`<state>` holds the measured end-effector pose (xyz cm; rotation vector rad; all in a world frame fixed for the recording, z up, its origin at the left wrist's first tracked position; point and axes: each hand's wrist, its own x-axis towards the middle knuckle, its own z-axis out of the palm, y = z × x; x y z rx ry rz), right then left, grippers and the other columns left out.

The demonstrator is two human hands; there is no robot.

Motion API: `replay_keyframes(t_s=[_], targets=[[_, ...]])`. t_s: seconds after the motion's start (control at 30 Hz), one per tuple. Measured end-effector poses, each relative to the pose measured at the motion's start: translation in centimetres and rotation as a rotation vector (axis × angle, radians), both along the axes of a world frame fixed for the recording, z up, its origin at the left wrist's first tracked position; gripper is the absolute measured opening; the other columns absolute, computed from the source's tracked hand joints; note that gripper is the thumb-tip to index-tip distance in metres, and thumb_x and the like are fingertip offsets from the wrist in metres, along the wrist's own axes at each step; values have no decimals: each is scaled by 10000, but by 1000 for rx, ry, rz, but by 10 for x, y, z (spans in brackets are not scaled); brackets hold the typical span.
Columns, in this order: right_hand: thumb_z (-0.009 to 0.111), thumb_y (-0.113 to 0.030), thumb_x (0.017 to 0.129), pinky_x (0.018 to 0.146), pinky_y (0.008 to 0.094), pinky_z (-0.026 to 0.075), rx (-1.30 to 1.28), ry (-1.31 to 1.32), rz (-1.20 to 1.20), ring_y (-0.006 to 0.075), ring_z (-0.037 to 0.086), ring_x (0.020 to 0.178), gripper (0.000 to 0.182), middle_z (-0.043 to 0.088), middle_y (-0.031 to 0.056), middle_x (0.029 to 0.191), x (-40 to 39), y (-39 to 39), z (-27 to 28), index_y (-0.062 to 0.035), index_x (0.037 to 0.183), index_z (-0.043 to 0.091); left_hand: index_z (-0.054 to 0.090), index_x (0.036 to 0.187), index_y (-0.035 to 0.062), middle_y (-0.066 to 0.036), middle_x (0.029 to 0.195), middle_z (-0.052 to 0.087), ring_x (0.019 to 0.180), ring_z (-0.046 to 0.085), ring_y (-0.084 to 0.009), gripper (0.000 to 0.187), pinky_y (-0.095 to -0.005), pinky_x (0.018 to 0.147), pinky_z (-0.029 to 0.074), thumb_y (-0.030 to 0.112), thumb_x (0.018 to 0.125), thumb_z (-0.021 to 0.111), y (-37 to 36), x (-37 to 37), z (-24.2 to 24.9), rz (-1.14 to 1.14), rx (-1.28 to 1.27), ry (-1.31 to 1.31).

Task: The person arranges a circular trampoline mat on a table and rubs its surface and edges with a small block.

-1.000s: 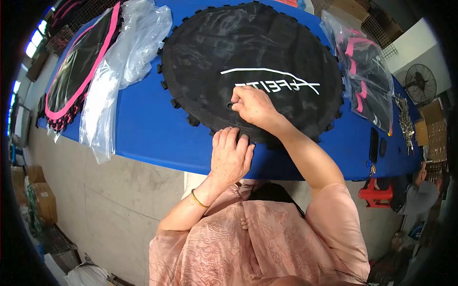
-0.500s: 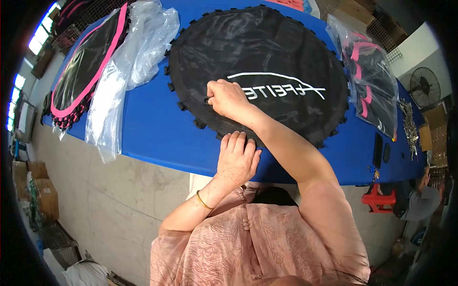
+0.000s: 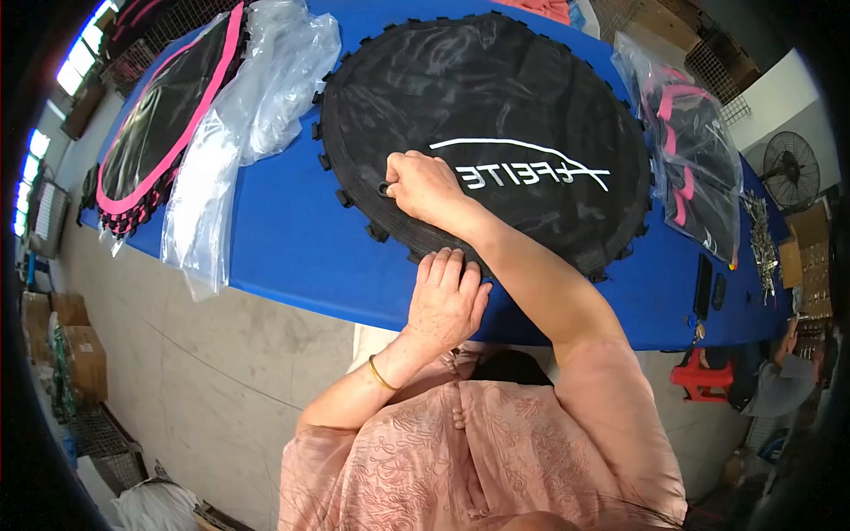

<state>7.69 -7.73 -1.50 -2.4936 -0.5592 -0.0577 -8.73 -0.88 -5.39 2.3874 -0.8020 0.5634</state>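
A round black trampoline mat point(image 3: 496, 97) with short black loops around its rim lies on the blue table. White lettering and a curved white line run across its near half. Over the mat's left part, my right hand point(image 3: 429, 190) is closed in a fist. A small dark round end shows beside its fingers; what they hold is mostly hidden. My left hand point(image 3: 448, 296) rests on the near rim, its fingers stretched over the edge and holding nothing that I can see.
On the blue table point(image 3: 274, 230), clear plastic bags point(image 3: 199, 208) and pink-edged black mats point(image 3: 164, 115) lie left. A bagged pink-and-black piece point(image 3: 695, 150) lies right, with a dark phone-like object point(image 3: 703, 285) and metal pieces point(image 3: 760, 234). A red stool point(image 3: 702, 379) and a fan point(image 3: 789, 170) stand beyond.
The whole view has shifted slightly, so the mat appears a little further right and lower. Both hands keep nearly the same pose on the mat.
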Motion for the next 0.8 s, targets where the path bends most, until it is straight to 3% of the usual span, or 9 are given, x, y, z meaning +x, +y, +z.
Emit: replay_keyframes(t_s=[0.1,0.2,0.3,0.47,0.8], targets=[[765,-149,906,913,493,533,-27,-20,-4,365,711,982,141,725,150,998,3,7,1,-49,968,687,641,1217,-36,-259,1262,608,1223,566,-426,437,-563,1091,422,276,926,738,3,2,4,-4,-45,24],[767,-150,903,912,491,536,-55,28,13,372,711,994,149,726,155,1009,0,1,4,-46,975,690,640,1246,-28,-253,1330,592,1288,535,-426,479,-589,1136,384,289,905,751,21,10,15,204,-3,-44],[770,-151,899,911,488,541,-42,54,38,377,712,1000,163,727,158,1016,-9,-10,10,-44,994,693,627,1306,-42,-261,1403,580,1375,498,-441,514,-608,1200,331,330,960,706,39,20,9,340,96,55],[772,-152,905,925,486,536,-62,60,-41,365,708,1029,173,730,155,1048,0,-11,10,-41,1013,694,618,1321,-56,-290,1408,574,1390,485,-454,532,-628,1217,314,356,989,675,38,20,5,316,107,77],[765,-151,908,926,486,531,-87,11,22,360,706,1014,159,725,143,1034,-7,-2,7,-52,1001,683,618,1308,-67,-305,1395,575,1368,499,-467,538,-632,1211,327,360,987,680,39,20,4,315,95,63]])
